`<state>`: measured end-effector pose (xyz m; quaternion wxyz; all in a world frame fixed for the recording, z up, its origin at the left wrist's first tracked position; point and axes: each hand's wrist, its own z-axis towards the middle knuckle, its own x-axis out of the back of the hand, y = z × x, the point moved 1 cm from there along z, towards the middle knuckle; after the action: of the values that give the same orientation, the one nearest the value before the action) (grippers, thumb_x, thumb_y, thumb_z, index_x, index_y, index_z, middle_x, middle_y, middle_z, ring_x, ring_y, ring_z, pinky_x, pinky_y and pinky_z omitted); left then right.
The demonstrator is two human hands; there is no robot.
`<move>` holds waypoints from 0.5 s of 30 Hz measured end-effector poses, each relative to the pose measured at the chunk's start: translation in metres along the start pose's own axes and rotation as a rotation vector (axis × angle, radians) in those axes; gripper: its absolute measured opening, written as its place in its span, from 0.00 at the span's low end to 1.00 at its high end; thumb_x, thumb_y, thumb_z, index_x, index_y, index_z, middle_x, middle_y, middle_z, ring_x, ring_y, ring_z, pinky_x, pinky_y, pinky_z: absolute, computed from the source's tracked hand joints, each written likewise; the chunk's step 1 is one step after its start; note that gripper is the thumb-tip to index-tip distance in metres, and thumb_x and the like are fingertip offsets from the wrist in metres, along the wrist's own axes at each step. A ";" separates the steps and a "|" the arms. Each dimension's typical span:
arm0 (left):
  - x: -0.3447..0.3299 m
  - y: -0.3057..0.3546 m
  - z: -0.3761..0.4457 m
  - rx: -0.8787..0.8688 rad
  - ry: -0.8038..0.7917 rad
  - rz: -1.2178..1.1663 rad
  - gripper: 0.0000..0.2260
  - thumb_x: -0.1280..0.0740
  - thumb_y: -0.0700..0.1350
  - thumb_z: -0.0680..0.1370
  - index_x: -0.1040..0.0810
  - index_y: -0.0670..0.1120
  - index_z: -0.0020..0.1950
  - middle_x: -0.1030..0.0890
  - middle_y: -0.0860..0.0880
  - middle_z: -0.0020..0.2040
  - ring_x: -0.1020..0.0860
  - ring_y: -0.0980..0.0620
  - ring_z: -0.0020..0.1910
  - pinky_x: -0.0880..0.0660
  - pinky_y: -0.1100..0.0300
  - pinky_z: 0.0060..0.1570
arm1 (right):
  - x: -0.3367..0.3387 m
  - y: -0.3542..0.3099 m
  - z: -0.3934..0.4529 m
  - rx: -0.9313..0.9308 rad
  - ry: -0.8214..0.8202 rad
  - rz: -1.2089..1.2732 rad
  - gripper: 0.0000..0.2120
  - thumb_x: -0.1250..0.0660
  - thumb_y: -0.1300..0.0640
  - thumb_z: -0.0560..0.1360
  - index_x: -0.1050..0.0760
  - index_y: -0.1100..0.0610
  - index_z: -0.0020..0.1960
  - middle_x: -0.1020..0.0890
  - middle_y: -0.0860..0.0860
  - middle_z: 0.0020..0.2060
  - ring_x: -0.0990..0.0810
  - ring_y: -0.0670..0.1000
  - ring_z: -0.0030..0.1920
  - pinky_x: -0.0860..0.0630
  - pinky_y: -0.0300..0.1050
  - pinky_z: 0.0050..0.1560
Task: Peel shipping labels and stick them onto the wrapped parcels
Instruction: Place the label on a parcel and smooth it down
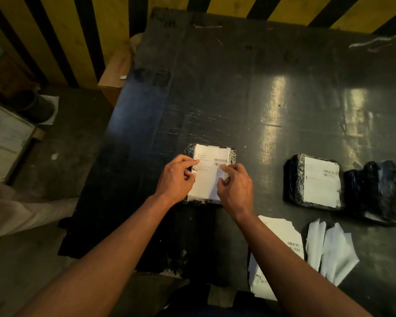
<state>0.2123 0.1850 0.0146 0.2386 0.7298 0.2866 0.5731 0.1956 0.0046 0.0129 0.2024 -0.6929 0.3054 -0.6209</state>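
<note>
A black wrapped parcel [232,154] lies flat on the dark table [215,88] in front of me. A white shipping label [209,179] with barcodes covers most of its top. My left hand [176,177] rests on the label's left edge, its fingertips pressing down. My right hand [234,188] presses the label's right side, with the forefinger near the barcode. A stack of unused labels [281,234] sits under my right forearm, partly hidden by it.
To the right lies a second black parcel [293,179] bearing a label, and beside it another wrapped black parcel [375,191]. Peeled white backing sheets [332,250] lie near the front right. A cardboard box [114,72] stands off the table's left edge.
</note>
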 end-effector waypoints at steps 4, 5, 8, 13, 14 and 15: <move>0.000 -0.001 0.000 -0.014 -0.008 0.046 0.22 0.26 0.39 0.78 0.22 0.51 0.72 0.25 0.53 0.67 0.20 0.57 0.50 0.18 0.62 0.54 | 0.000 -0.001 0.001 -0.007 -0.017 -0.023 0.23 0.27 0.59 0.78 0.24 0.59 0.71 0.24 0.51 0.64 0.19 0.52 0.57 0.17 0.49 0.59; 0.000 -0.001 0.001 -0.017 -0.010 0.059 0.22 0.26 0.40 0.78 0.22 0.51 0.71 0.25 0.54 0.66 0.20 0.58 0.50 0.19 0.64 0.54 | 0.000 -0.001 0.001 -0.009 -0.019 -0.026 0.23 0.27 0.59 0.78 0.24 0.59 0.72 0.24 0.51 0.65 0.19 0.52 0.58 0.17 0.49 0.60; 0.000 -0.001 0.001 -0.021 -0.005 0.118 0.22 0.26 0.43 0.78 0.23 0.53 0.72 0.27 0.55 0.65 0.21 0.58 0.53 0.23 0.67 0.53 | -0.001 -0.002 0.003 -0.014 -0.023 -0.051 0.23 0.27 0.58 0.78 0.24 0.58 0.72 0.24 0.51 0.65 0.19 0.52 0.58 0.18 0.48 0.60; 0.005 -0.006 -0.001 -0.052 0.031 0.328 0.23 0.27 0.51 0.78 0.25 0.57 0.73 0.30 0.54 0.65 0.31 0.54 0.63 0.24 0.58 0.59 | -0.004 0.003 0.004 -0.018 -0.007 -0.227 0.24 0.27 0.49 0.77 0.23 0.51 0.72 0.26 0.51 0.62 0.22 0.51 0.57 0.18 0.47 0.56; 0.006 -0.007 -0.003 -0.071 0.033 0.343 0.23 0.27 0.51 0.78 0.25 0.57 0.73 0.31 0.53 0.67 0.31 0.53 0.64 0.24 0.56 0.61 | -0.002 0.006 0.003 0.005 0.005 -0.268 0.24 0.27 0.48 0.77 0.23 0.51 0.71 0.26 0.51 0.61 0.24 0.52 0.58 0.20 0.48 0.56; 0.007 -0.008 -0.006 -0.106 0.032 0.356 0.23 0.27 0.50 0.78 0.24 0.56 0.73 0.31 0.53 0.69 0.31 0.52 0.67 0.24 0.53 0.64 | -0.001 0.009 0.002 0.049 0.016 -0.311 0.23 0.28 0.48 0.77 0.22 0.51 0.71 0.26 0.52 0.61 0.25 0.53 0.59 0.21 0.49 0.56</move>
<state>0.2069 0.1954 0.0150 0.1669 0.7463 0.1259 0.6319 0.1964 -0.0012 0.0061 0.1183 -0.7218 0.1806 -0.6575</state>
